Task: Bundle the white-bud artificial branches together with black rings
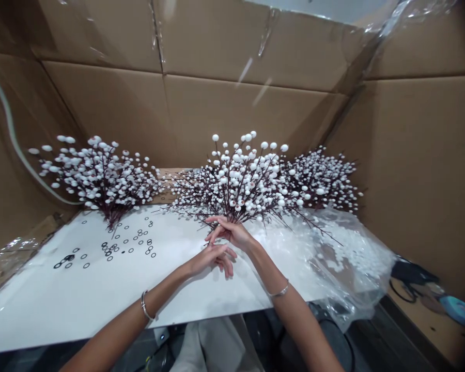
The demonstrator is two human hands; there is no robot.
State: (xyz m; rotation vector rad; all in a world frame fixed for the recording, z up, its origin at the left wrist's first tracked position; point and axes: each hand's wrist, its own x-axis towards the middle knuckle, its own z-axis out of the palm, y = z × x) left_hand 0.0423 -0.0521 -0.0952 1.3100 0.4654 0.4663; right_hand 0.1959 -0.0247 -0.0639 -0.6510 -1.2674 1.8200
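Note:
In the middle stands a bunch of artificial berry stems (251,181), white balls on dark reddish-brown twigs. My right hand (232,233) is closed around its base, fingers pointing left, with the lower ends of the twigs mostly hidden. Just below, my left hand (214,258) has its fingers stretched loosely to the right, close to the right hand. I see nothing held in it; whether it touches the stem ends is unclear. Small black rings (108,250) lie scattered on the white table (112,299) to the left.
Another berry bunch (104,175) is at the back left, and more berry stems (321,175) lie at the back right. A clear plastic bag (349,253) with small white pieces covers the table's right end. Cardboard walls (256,98) enclose the back and sides.

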